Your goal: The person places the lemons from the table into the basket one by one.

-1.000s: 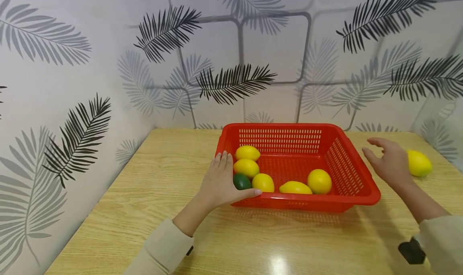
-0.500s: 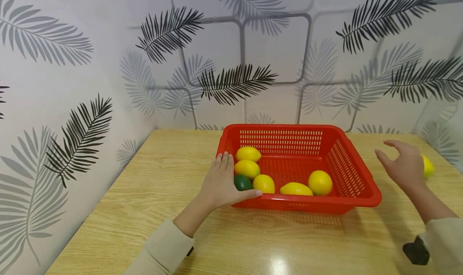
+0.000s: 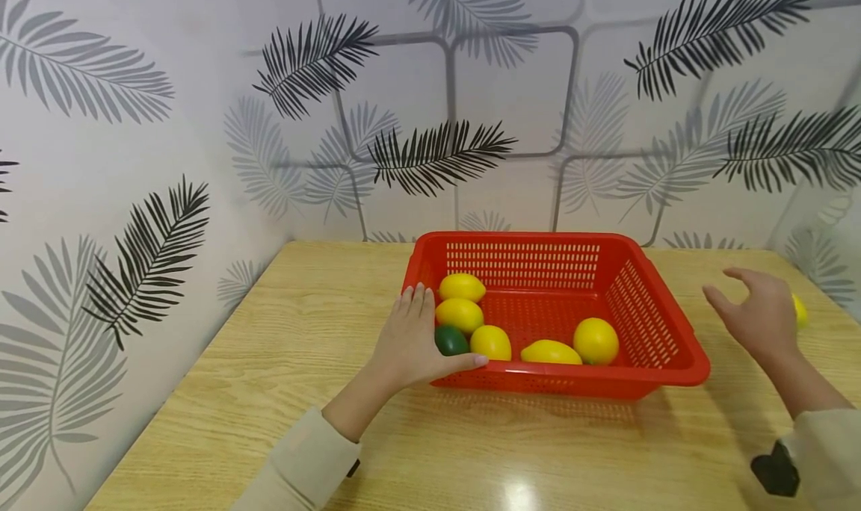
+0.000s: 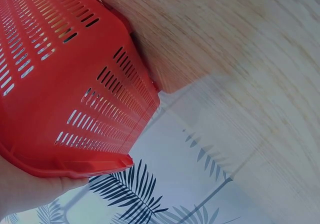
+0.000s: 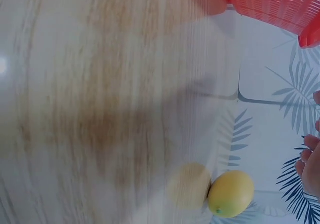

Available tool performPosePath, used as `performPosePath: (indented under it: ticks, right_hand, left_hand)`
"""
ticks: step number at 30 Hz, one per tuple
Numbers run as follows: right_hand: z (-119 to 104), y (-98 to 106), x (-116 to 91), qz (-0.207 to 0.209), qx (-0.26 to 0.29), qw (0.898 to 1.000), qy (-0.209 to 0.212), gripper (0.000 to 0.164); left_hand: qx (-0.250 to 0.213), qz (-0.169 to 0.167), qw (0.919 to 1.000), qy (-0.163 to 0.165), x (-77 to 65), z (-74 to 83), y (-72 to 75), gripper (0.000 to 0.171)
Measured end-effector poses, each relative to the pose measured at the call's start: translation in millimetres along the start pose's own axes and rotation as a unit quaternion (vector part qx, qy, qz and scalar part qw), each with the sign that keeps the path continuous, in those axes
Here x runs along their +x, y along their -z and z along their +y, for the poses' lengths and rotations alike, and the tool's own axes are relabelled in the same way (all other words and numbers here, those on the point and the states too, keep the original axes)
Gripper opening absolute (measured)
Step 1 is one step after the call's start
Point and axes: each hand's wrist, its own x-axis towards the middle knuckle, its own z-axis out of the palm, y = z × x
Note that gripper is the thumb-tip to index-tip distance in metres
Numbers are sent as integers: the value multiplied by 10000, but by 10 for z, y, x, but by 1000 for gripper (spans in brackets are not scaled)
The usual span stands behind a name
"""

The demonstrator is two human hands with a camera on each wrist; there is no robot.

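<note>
A red perforated plastic basket (image 3: 525, 371) stands on the wooden table. My left hand (image 3: 410, 347) rests on its front left corner, fingers straight along the left rim and thumb along the front rim. Inside lie several yellow lemons (image 3: 460, 314) and a dark green fruit (image 3: 451, 341), mostly on the left. A round yellow fruit (image 3: 596, 341) sits near the front right, beside a lemon (image 3: 550, 352). My right hand (image 3: 763, 313) hovers right of the basket, thumb and fingers apart, holding nothing. Behind it, partly hidden, is a yellow fruit, shown whole as a yellow fruit (image 5: 231, 193) in the right wrist view.
The wooden table (image 3: 269, 376) reaches back to a wall (image 3: 511, 100) with leaf patterns, and another wall (image 3: 101, 197) runs along its left. A black device (image 3: 775, 469) is on the right sleeve. In the left wrist view the basket's side (image 4: 100, 89) fills the left part.
My right hand has shifted right, away from the basket, and now covers more of the yellow fruit outside it. The left hand stays on the basket corner.
</note>
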Motion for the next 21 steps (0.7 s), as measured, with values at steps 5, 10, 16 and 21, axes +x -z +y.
performPosePath:
  ticks: [5, 10, 16, 21]
  right_hand:
    - [57, -8, -15, 15, -255, 9997, 25, 39]
    - [103, -1, -22, -28, -518, 9987, 5, 42]
    - [140, 7, -36, -269, -859, 9954, -343, 46]
    - [183, 17, -52, -483, -986, 9920, -630, 53]
  left_hand:
    - [10, 6, 10000, -13, 0, -4, 2, 112]
    - [37, 18, 10000, -17, -4, -6, 0, 112]
    - [15, -10, 10000, 9, -5, -7, 1, 112]
    - [3, -30, 10000, 8, -3, -1, 6, 113]
